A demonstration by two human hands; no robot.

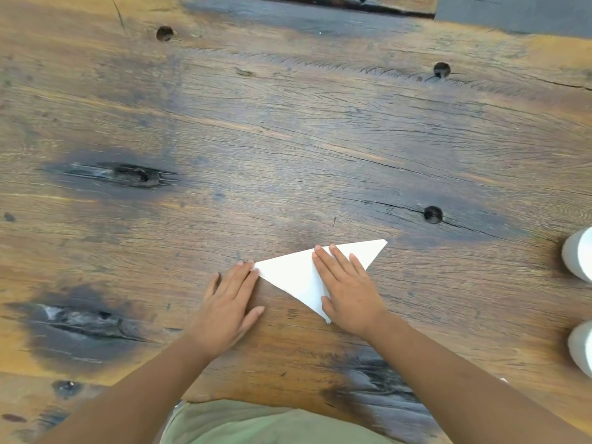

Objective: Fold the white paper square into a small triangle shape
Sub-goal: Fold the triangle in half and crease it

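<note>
We are seeing only part of the white paper: the right hand is lying across its lower right portion and hiding that edge, so we cannot tell how the layers are meeting under the palm. The paper's lowest tip is peeking out just beside the heel of that hand. At the right edge of the frame a white rounded object and a second white rounded object below it are being cut off, and we cannot tell what they are. A strip of green cloth is showing at the bottom edge, partly cut off as well.

The paper is lying flat on the worktop, just below and right of the frame's centre, as a long, sharp-cornered triangle with its far point reaching up and right. It is looking smooth and matte.

The right hand's grip is wide, with fingers straight and pressing down on the paper. The left hand is resting flat on the wood, its grip wide too, with its fingertips touching the triangle's left corner.

The worktop is showing rough, weathered wood with strong grain, fine cracks, dark scorched-looking patches and several round holes. A grey surface is filling the upper right corner.
</note>
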